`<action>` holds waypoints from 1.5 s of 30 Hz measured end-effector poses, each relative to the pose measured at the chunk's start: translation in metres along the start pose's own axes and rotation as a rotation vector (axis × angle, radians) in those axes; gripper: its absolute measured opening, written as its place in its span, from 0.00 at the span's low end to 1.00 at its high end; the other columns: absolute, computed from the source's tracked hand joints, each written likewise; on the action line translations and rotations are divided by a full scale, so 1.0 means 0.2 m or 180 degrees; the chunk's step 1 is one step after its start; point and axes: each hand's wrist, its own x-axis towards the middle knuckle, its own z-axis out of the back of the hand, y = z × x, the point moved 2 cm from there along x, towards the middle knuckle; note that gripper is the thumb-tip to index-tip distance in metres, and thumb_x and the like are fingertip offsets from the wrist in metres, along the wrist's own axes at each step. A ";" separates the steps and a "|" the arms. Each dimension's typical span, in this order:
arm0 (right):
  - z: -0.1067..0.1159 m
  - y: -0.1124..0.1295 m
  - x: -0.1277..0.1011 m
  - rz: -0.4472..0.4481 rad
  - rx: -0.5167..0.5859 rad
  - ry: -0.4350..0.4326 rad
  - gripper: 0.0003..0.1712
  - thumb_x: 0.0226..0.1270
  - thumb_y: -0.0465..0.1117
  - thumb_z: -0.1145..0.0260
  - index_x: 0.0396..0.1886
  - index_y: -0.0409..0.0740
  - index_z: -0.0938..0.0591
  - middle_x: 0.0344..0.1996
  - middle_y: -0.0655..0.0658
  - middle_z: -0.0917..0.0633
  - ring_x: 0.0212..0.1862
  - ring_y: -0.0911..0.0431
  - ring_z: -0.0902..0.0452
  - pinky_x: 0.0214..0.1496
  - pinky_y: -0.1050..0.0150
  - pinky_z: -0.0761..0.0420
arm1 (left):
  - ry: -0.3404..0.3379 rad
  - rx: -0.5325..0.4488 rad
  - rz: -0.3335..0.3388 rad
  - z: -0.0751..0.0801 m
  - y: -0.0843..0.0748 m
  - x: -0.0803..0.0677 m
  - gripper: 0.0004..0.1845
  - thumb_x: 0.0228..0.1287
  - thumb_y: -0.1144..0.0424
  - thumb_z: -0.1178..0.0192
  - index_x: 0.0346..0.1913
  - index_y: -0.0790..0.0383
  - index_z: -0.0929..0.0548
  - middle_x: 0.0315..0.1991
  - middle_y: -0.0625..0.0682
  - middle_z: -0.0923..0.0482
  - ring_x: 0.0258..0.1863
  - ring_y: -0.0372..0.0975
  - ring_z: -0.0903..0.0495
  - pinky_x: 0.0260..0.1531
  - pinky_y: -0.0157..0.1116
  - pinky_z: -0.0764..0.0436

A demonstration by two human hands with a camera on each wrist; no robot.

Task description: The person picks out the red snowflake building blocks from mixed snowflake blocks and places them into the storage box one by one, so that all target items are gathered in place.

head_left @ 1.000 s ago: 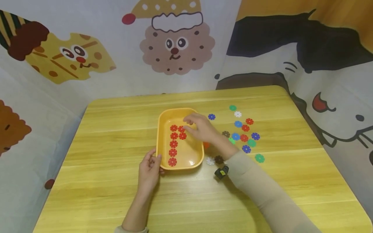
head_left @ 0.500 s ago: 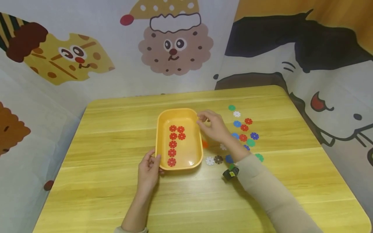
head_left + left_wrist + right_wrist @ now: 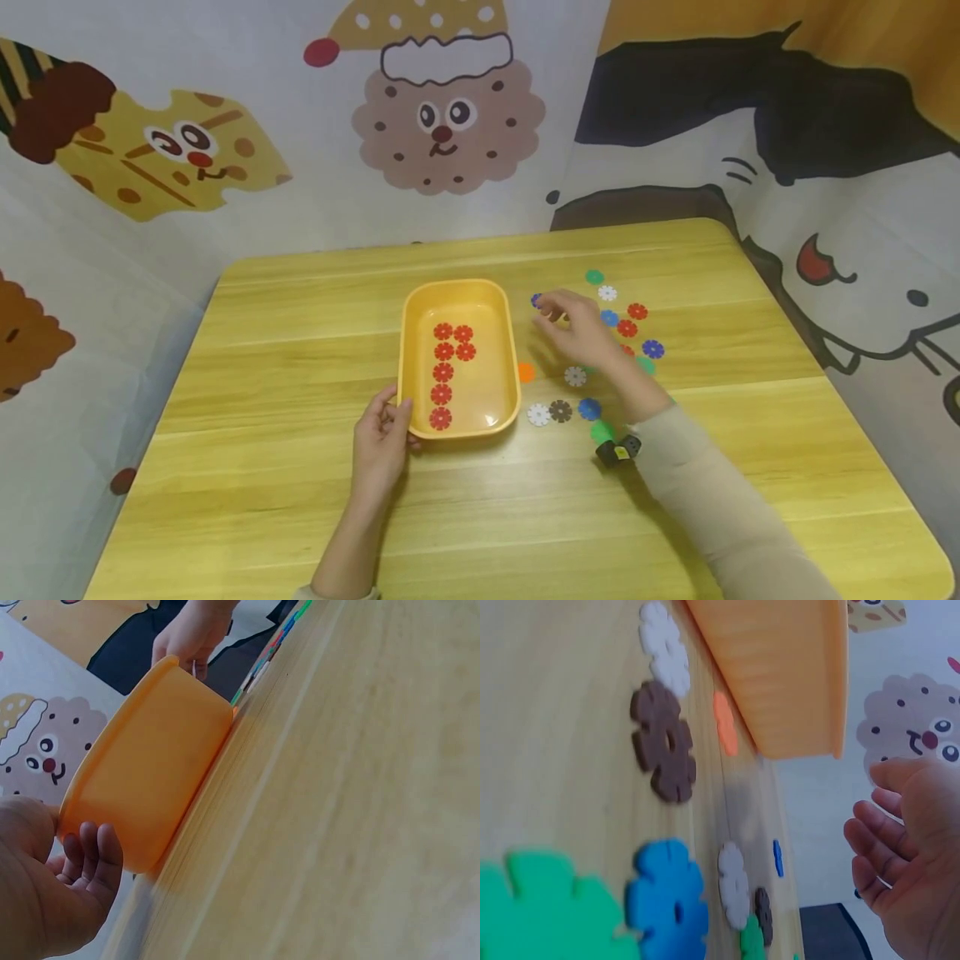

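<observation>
A yellow-orange plastic tray point(image 3: 512, 350) stands on the wooden table. Inside it lie several red snowflake discs point(image 3: 442, 372), in a column with two more beside its top. My left hand point(image 3: 380, 442) grips the tray's near left corner, thumb on the rim; in the left wrist view its fingers lie against the tray's outer wall point(image 3: 150, 757). To the right of the tray my right hand point(image 3: 581, 329) hovers above the table, fingers loosely bent with nothing between them. Close to its fingertips is a dark blue disc point(image 3: 536, 300), partly covered by the hand.
Loose snowflake discs in several colours lie right of the tray, among them an orange one point(image 3: 527, 372) against its side, a white one point(image 3: 538, 415), a brown one point(image 3: 560, 411) and a red one point(image 3: 637, 311). A cartoon-printed cloth point(image 3: 300, 217) hangs behind the table.
My right hand has moved from above the tray, out over its right rim, to the right above the loose discs. The left hand has stayed at the tray's corner.
</observation>
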 end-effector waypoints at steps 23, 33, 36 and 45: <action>0.13 -0.15 -0.13 -0.0137 -0.0197 -0.0056 0.20 0.70 0.37 0.31 0.57 0.32 0.19 0.41 0.40 0.15 0.43 0.47 0.19 0.44 0.50 0.14 | 0.0034 -0.0088 -0.0021 0.00 0.02 0.00 0.22 0.77 0.59 0.42 0.68 0.64 0.27 0.35 0.65 0.23 0.23 0.37 0.21 0.25 0.33 0.13; 0.16 -0.20 -0.20 -0.0073 -0.0223 -0.0153 0.19 0.69 0.36 0.30 0.56 0.30 0.20 0.40 0.39 0.15 0.41 0.46 0.19 0.46 0.48 0.14 | 0.0008 -0.0027 0.0040 0.00 0.01 0.00 0.23 0.77 0.58 0.42 0.68 0.65 0.28 0.36 0.63 0.23 0.24 0.37 0.20 0.26 0.34 0.12; 0.17 -0.22 -0.22 -0.0022 -0.0234 -0.0176 0.19 0.69 0.35 0.30 0.55 0.29 0.20 0.40 0.40 0.15 0.41 0.47 0.19 0.45 0.49 0.14 | 0.0003 -0.0014 0.0039 0.00 0.01 0.00 0.23 0.77 0.59 0.42 0.68 0.65 0.28 0.35 0.63 0.23 0.23 0.38 0.20 0.26 0.34 0.12; 0.21 -0.26 -0.26 0.0037 -0.0268 -0.0251 0.19 0.68 0.34 0.30 0.54 0.29 0.20 0.42 0.35 0.15 0.41 0.45 0.17 0.46 0.48 0.13 | -0.0026 -0.0010 0.0036 0.00 0.01 0.00 0.23 0.77 0.60 0.42 0.68 0.66 0.27 0.35 0.63 0.23 0.23 0.38 0.20 0.25 0.33 0.12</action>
